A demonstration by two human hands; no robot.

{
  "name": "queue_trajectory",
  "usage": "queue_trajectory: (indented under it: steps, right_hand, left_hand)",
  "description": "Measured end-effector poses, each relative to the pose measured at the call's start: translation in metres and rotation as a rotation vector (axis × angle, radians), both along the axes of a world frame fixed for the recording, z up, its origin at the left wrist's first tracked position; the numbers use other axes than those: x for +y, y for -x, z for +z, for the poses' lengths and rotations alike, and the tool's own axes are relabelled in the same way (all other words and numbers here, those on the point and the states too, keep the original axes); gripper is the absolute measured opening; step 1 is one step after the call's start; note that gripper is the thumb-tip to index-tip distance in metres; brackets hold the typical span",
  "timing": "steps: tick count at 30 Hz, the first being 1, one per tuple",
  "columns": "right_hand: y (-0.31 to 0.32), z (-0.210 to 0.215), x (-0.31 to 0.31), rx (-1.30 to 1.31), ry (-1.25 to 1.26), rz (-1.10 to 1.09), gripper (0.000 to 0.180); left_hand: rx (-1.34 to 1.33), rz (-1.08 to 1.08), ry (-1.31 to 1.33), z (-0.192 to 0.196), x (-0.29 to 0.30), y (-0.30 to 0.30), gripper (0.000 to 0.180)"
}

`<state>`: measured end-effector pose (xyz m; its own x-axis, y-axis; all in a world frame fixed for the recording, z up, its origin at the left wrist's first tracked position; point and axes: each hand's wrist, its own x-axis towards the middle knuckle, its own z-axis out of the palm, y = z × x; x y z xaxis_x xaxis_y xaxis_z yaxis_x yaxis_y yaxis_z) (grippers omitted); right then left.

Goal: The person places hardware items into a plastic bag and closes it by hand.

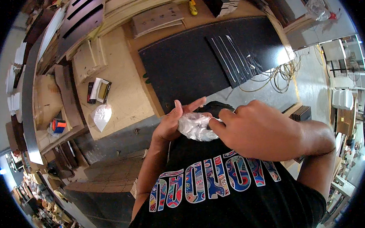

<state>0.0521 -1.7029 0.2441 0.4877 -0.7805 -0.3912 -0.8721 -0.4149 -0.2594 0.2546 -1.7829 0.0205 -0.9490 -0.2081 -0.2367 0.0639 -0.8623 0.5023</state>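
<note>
Close to my chest, my left hand [168, 125] holds up a crumpled clear plastic bag [196, 128], its thumb and a finger reaching past the bag's far side. Bent fingers of my right hand [260, 129] pinch at the bag's right edge; their tips are partly hidden. What the bag contains cannot be made out. Beyond my hands lies a large black panel [178, 65] on the workbench. Narrow black strips [222, 60] with shiny lines rest across its right part.
Left on the bench are a small box [100, 90] and another clear plastic bag [101, 117]. A tape roll [59, 126] sits on a lower-left shelf. Stacked boards [158, 20] and a yellow cutter knife [192, 7] lie at the back. Coiled hoses [278, 78] hang beside the panel.
</note>
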Motion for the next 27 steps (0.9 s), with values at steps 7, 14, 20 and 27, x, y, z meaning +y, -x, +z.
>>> queue_trajectory:
  steps: [7,14,20,27]
  right_hand:
    - [0.013,0.025,-0.002,0.048,-0.02,-0.056,0.017]
    - [0.064,0.013,-0.001,-0.384,-0.058,-0.411,0.033]
    - [0.061,0.012,0.003,-0.339,-0.029,-0.432,0.035]
    - [0.007,0.044,0.0,0.071,0.08,-0.137,0.024]
  left_hand:
    - [0.128,0.056,-0.081,-0.014,0.001,-0.005,0.081]
    - [0.234,0.232,-0.262,-0.032,0.01,-0.003,0.076]
    - [0.178,0.244,-0.081,-0.02,0.008,-0.006,0.074]
    - [0.215,0.182,-0.139,-0.025,0.009,-0.008,0.08]
